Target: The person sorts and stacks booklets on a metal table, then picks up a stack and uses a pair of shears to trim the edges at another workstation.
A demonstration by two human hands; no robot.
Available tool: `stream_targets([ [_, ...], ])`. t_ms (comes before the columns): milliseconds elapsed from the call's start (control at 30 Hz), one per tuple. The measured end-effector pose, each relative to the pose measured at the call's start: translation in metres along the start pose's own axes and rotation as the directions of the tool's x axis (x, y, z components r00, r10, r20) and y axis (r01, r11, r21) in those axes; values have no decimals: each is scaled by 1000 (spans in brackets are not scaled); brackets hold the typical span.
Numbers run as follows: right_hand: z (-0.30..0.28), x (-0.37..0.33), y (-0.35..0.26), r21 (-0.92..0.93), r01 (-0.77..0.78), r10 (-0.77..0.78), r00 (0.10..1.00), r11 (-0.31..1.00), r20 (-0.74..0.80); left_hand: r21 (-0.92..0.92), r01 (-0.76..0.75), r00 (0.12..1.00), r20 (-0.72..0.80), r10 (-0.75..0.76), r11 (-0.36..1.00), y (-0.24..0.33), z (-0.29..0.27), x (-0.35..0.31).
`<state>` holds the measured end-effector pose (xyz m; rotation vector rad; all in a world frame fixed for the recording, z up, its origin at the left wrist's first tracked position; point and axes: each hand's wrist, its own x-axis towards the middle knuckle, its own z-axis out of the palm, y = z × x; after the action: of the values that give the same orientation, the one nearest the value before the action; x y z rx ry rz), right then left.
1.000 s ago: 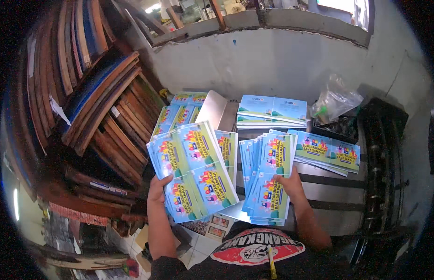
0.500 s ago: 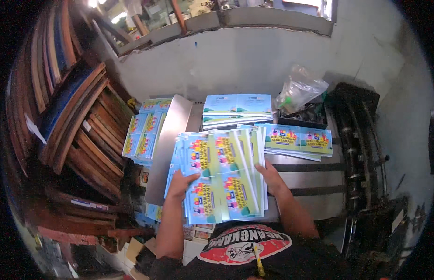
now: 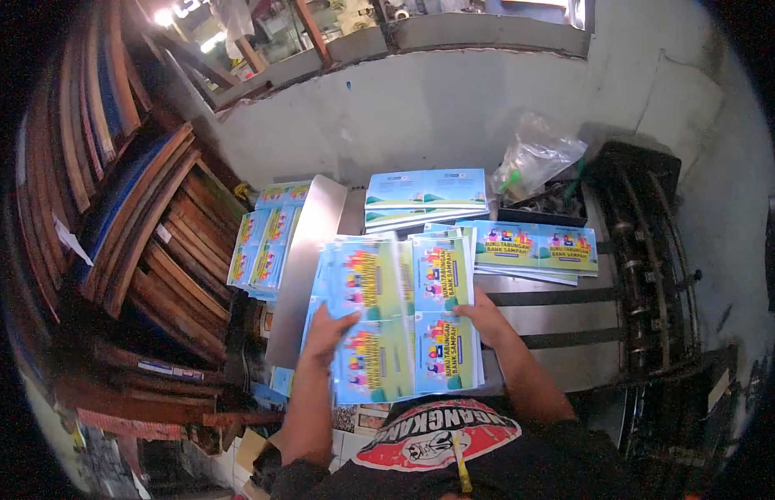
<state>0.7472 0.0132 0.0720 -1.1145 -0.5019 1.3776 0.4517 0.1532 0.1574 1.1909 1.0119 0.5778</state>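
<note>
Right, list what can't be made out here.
All in the head view:
- Most fingers of the left hand and right hand: hidden beneath the blue-green printed paper sheets.
- Sheets' smallest print: blurred.
- Contents of the black box: dark, partly covered by the clear plastic bag.
- Outermost brown wooden boards: cut off by the dark rim.

Place: a workshop, by the look of it one for printing.
Printed sheets (image 3: 444, 350): many copies of one colourful design, blue, green and yellow, gathered in several piles.
Metal worktop (image 3: 562, 321): grey, crossed by dark strips, with black rods and round fittings (image 3: 633, 275) along its right side, like part of a machine.
Wooden frames or boards (image 3: 166, 275): many, stained and worn, stacked on the left.
Wall (image 3: 396, 108): grey, scuffed.
Window opening (image 3: 441, 32): gives onto a lit, cluttered space.
</note>
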Motion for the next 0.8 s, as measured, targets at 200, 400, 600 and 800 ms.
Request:
stream_targets([
  [200, -5, 2, 2, -30, 2, -2, 1000, 1000, 22, -277, -141, 990, -41, 135, 950, 50, -72, -30],
  [400, -9, 5, 5, 234, -22, 13, 999, 972, 42, -174, -87, 992, 75, 101, 981, 53, -5, -7],
  [600, -3, 5, 12, -354, 104, -141, 987, 929, -80, 195, 26, 995, 94, -45, 980, 11, 85, 11],
  [800, 17, -10, -13, -208, 124, -142, 987, 970, -74, 86, -69, 994, -74, 76, 994, 48, -4, -4],
])
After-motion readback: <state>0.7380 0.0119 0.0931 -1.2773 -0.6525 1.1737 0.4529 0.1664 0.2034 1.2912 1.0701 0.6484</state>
